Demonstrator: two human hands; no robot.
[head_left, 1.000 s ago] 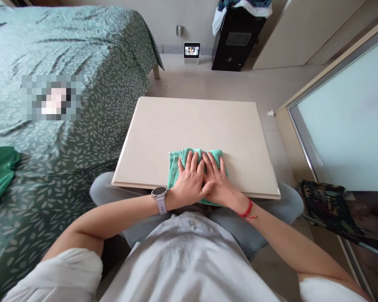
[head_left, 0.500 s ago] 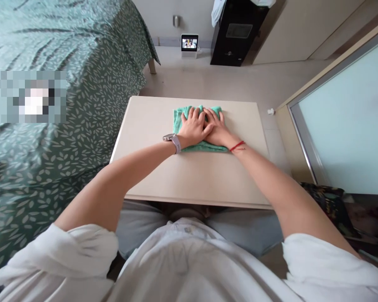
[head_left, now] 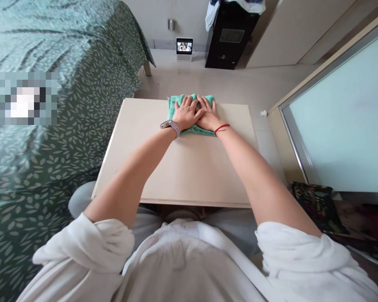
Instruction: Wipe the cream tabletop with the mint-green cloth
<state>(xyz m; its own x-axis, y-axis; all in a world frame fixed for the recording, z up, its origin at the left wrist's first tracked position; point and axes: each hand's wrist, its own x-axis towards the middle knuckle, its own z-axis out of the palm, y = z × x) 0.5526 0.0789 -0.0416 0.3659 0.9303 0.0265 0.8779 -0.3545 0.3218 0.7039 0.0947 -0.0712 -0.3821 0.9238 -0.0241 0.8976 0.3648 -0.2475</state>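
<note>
A folded green cloth (head_left: 197, 130) lies at the far edge of a pale, cream-coloured table (head_left: 189, 172), its back part reaching over that edge. My left hand (head_left: 186, 114) presses flat on the cloth, fingers spread and pointing away from me. Beside it, my right hand (head_left: 209, 115) also rests palm down on the cloth with its fingers stretched out. The left thumb overlaps the right hand. A watch (head_left: 167, 124) is on my left wrist and a red string bracelet (head_left: 222, 128) on my right.
To the left stands a bed with a green leaf-patterned cover (head_left: 82, 100). A small screen device (head_left: 184, 48) and a black cabinet (head_left: 228, 42) stand on the floor beyond the table. A frosted panel (head_left: 343, 113) is at the right, with a dark patterned bag-like item (head_left: 318, 205) below it.
Both hands have slid the green cloth away from me, up to the table's far edge. My arms are stretched further forward. The whole view has shifted slightly.
</note>
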